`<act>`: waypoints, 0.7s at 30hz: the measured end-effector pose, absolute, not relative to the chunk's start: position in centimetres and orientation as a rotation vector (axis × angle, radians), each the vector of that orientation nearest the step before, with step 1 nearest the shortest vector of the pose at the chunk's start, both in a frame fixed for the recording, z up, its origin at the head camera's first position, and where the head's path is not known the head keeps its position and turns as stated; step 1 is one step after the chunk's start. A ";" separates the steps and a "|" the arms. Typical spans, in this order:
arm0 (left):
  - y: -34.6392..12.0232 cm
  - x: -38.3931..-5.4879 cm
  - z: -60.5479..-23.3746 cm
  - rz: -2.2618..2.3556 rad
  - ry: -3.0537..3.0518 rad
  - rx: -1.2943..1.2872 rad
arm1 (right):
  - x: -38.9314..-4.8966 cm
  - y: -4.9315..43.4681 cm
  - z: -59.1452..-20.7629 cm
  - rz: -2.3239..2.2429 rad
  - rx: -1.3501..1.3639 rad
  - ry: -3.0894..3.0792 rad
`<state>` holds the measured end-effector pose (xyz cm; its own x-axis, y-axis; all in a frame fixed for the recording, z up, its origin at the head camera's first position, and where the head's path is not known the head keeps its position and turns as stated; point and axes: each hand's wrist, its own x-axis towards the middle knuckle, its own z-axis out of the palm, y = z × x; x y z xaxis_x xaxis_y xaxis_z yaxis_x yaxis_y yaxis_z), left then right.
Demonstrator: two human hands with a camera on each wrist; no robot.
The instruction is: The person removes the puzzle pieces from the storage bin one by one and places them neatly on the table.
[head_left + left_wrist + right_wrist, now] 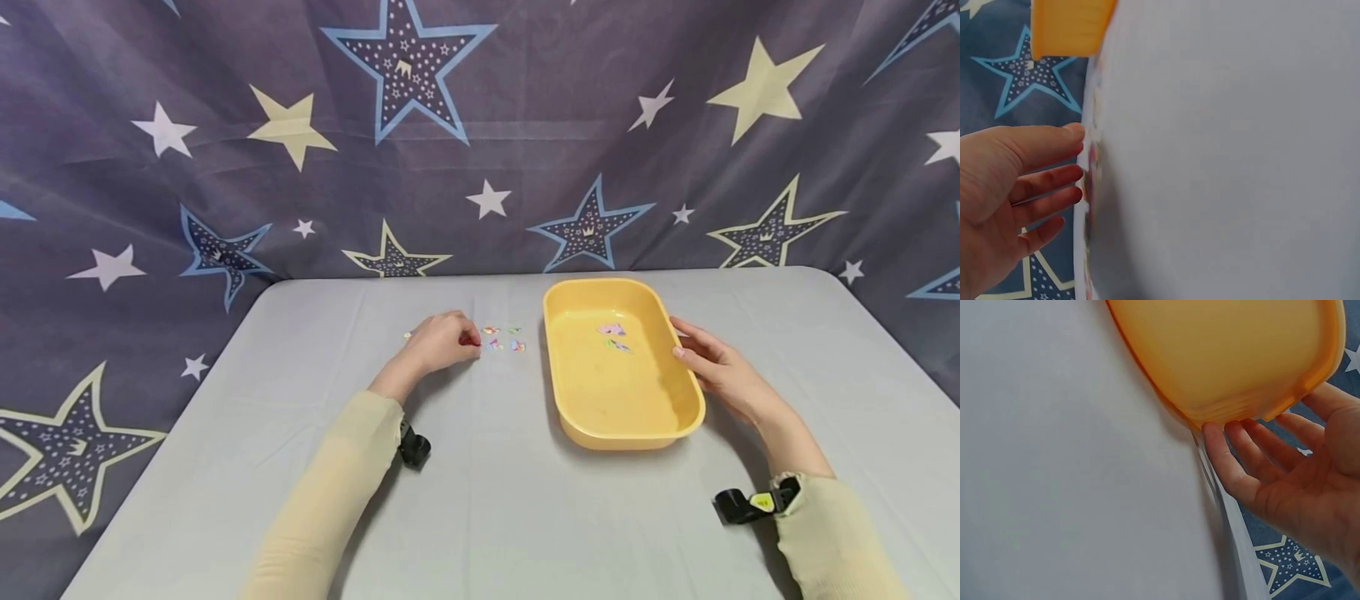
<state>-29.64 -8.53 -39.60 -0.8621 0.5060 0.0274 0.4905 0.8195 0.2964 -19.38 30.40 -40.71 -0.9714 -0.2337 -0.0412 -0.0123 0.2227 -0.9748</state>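
Note:
My left hand (447,342) reaches low over the table, beside small colourful flat pieces (492,344) that look like stickers. In the left wrist view, the thumb and index fingertips of that hand (1022,181) are close together, with the other fingers loosely bent; no piece shows clearly between them. A yellow tray (626,425) stands to the right of the pieces. Inside it lie a pink piece (612,329) and a green-and-purple piece (618,345). My right hand (720,371) touches the tray's right side, its fairly straight fingers against the outer wall in the right wrist view.
The pieces on the grey-white tabletop (480,500) sit in short rows left of the tray, with another small piece (408,335) left of my left hand. A dark star-patterned curtain (525,125) hangs behind the table. Black straps with small devices (414,446) are on both wrists.

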 end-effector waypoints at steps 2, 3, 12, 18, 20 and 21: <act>-8.1 -29.7 -39.2 0.508 2.929 0.792 | -19.4 30.4 -40.7 -1.838 -0.232 2.310; -7.9 -29.8 -38.9 0.531 2.923 0.791 | -19.4 30.4 -40.7 -1.839 -0.233 2.306; -4.9 -29.9 -36.8 0.638 2.894 0.861 | -19.5 30.3 -40.7 -1.849 -0.256 2.300; -2.1 -29.6 -35.5 0.803 2.802 0.933 | -19.4 30.5 -40.8 -1.843 -0.250 2.311; -1.1 -29.5 -35.1 0.800 2.796 0.969 | -19.4 30.5 -40.8 -1.843 -0.244 2.311; -0.6 -29.4 -34.9 0.793 2.793 0.985 | -19.4 30.5 -40.8 -1.843 -0.240 2.309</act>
